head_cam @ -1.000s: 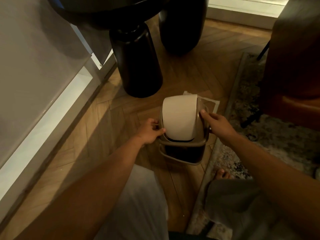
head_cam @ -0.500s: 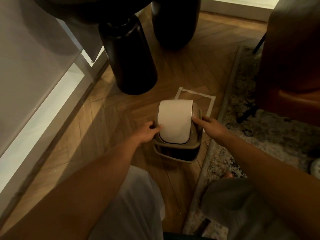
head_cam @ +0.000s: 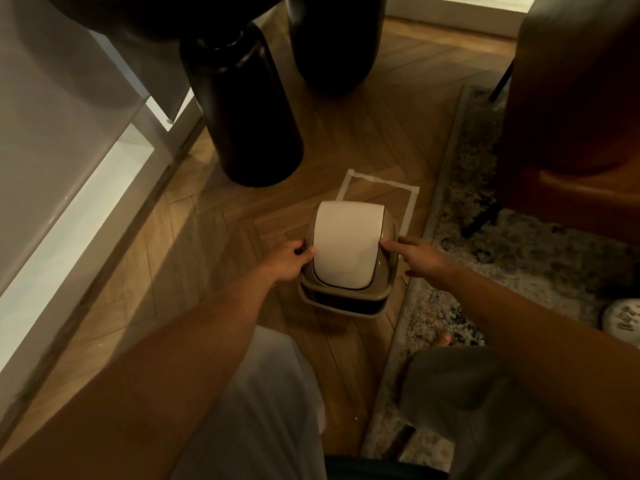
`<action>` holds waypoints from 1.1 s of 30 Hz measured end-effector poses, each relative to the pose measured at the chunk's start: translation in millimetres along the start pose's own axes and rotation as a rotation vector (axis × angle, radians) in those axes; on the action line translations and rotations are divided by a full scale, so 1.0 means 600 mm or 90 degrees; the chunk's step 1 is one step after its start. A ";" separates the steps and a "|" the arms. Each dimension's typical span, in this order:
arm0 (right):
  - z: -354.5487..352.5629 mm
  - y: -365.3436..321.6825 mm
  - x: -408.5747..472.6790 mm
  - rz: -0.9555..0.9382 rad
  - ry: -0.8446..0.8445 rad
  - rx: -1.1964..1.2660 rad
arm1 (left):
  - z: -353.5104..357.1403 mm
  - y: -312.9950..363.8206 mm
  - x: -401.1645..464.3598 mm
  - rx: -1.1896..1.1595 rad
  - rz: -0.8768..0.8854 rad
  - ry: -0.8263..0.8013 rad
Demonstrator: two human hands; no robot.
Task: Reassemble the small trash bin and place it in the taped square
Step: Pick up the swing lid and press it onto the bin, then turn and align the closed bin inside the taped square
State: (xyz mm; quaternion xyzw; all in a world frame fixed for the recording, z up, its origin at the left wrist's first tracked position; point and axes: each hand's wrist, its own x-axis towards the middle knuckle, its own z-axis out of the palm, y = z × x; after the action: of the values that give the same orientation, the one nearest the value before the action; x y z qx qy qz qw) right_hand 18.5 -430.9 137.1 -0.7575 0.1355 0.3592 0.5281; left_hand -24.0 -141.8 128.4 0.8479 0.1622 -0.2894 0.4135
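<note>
A small taupe trash bin with a white swing lid stands on the wooden floor. It covers the near part of the white taped square, whose far edge and side strips show beyond it. My left hand grips the lid frame on its left side. My right hand rests on the right side of the frame, fingers extended onto it. The bin's lower body is mostly hidden under the lid frame.
Two black rounded table legs stand just beyond the square. A patterned rug borders the bin on the right, with a brown chair on it. A white cabinet runs along the left. My knees are below.
The bin sits lower in view and more of the taped square shows beyond it than a second ago. Both hands stay on its sides.
</note>
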 end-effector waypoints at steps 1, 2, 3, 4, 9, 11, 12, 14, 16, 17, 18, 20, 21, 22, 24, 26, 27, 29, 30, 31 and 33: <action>-0.002 0.003 -0.002 0.004 -0.001 -0.006 | 0.000 0.001 -0.001 0.010 0.004 -0.002; -0.004 0.005 -0.005 0.008 -0.005 -0.012 | 0.000 0.002 -0.003 0.017 0.007 -0.007; -0.007 0.007 -0.008 0.010 -0.014 -0.017 | 0.000 0.002 -0.004 0.022 0.007 -0.014; -0.008 0.011 -0.011 0.010 -0.028 -0.023 | 0.001 0.001 -0.006 0.030 0.007 -0.021; -0.006 0.030 -0.021 0.014 -0.066 -0.032 | 0.002 -0.004 -0.008 0.039 0.003 -0.042; -0.002 0.036 -0.027 0.023 -0.078 -0.045 | 0.000 -0.006 -0.009 0.018 -0.006 -0.052; 0.000 0.039 -0.030 0.026 -0.082 -0.052 | -0.002 -0.007 -0.009 0.004 -0.017 -0.062; 0.005 0.046 -0.031 0.029 -0.079 -0.066 | -0.003 -0.011 -0.009 -0.012 -0.045 -0.087; 0.011 0.048 -0.035 0.027 -0.076 -0.076 | -0.003 -0.012 -0.015 -0.004 -0.065 -0.096; 0.013 0.048 -0.034 0.024 -0.072 -0.075 | -0.003 -0.012 -0.016 -0.004 -0.069 -0.096; 0.014 0.049 -0.033 0.023 -0.066 -0.074 | -0.003 -0.011 -0.018 -0.004 -0.071 -0.095; 0.018 0.052 -0.033 0.019 -0.060 -0.083 | -0.001 -0.011 -0.018 -0.012 -0.069 -0.089; 0.020 0.054 -0.034 0.013 -0.059 -0.089 | 0.000 -0.010 -0.018 -0.018 -0.065 -0.084; 0.022 0.058 -0.036 0.006 -0.054 -0.091 | 0.002 -0.010 -0.016 -0.015 -0.062 -0.078; 0.025 0.064 -0.037 -0.006 -0.038 -0.081 | 0.005 -0.008 -0.015 0.004 -0.054 -0.069; 0.026 0.066 -0.037 -0.016 -0.035 -0.071 | 0.006 -0.004 -0.016 0.015 -0.047 -0.066; 0.025 0.066 -0.037 -0.021 -0.036 -0.073 | 0.006 -0.002 -0.016 0.010 -0.048 -0.067; 0.024 0.066 -0.037 -0.035 -0.037 -0.084 | 0.008 0.001 -0.016 0.001 -0.050 -0.067; 0.024 0.065 -0.038 -0.043 -0.037 -0.090 | 0.008 0.003 -0.017 0.004 -0.048 -0.064; 0.024 0.065 -0.040 -0.053 -0.037 -0.094 | 0.010 0.004 -0.017 0.005 -0.045 -0.063; 0.024 0.064 -0.043 -0.070 -0.041 -0.098 | 0.011 0.003 -0.016 0.004 -0.047 -0.061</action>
State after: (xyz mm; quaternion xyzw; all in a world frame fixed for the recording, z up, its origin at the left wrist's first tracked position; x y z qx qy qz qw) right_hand -27.7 -437.6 125.2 -0.7903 0.0489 0.3629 0.4913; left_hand -32.7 -148.5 132.5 0.8279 0.1726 -0.3452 0.4071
